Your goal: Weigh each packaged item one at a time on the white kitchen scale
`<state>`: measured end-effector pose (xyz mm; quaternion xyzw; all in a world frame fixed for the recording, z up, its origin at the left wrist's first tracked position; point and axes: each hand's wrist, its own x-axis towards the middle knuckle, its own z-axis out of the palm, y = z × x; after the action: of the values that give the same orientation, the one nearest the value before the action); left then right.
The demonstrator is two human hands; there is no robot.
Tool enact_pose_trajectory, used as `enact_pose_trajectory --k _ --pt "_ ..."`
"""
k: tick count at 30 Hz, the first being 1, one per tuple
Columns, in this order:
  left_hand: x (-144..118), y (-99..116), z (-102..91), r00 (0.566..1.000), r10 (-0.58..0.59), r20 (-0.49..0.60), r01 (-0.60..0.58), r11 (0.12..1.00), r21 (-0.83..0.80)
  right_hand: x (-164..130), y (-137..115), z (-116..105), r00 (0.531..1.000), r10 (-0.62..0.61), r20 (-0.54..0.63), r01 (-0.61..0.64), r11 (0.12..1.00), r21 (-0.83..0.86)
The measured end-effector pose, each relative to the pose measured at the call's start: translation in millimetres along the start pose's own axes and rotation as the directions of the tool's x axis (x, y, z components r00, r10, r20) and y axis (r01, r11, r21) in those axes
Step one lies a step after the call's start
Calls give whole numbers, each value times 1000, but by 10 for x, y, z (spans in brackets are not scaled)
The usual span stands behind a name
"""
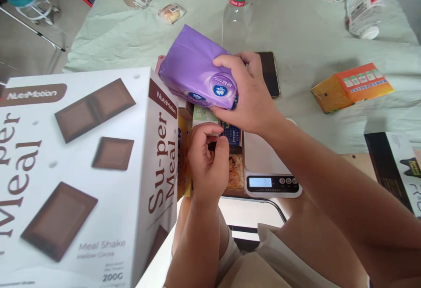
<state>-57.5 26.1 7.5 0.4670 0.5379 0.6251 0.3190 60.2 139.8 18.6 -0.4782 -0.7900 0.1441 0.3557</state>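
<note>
A pale green cloth covers the work surface, creased and running up to a cardboard wall at twelve o'clock. Largest in view is the white meal shake box, printed with brown chocolate squares, filling the eight o'clock side. At four o'clock the edge of a black and white carton shows. Just above centre is the purple soft pack, tilted, held at its near end by the right hand, whose thumb and fingers are curled around that end in a firm grasp. An orange and yellow box lies at three o'clock, well apart. A clear water bottle with a green label stands at twelve o'clock, another bottle lies on its side at one o'clock. A white kitchen scale sits just right of centre, a dark phone beyond it. The left hand, at centre, is mostly closed, fingertips pinching small packets wedged between the big box and the scale; exactly which one it grips I cannot tell. A small wrapped snack lies at eleven o'clock.
</note>
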Motion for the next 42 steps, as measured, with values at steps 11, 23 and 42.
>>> enact_pose_trajectory --k 11,23,42 --pt "0 -81 -11 998 50 -29 -50 998 -22 -89 14 -125 994 -77 -78 78 997 1" --pt "-65 -124 133 940 318 -123 -330 940 -89 -862 319 -830 985 -16 -172 12 1000 -22" --pt "-251 -198 552 979 205 15 -205 979 8 -1800 933 -1087 997 57 44 -66 967 245"
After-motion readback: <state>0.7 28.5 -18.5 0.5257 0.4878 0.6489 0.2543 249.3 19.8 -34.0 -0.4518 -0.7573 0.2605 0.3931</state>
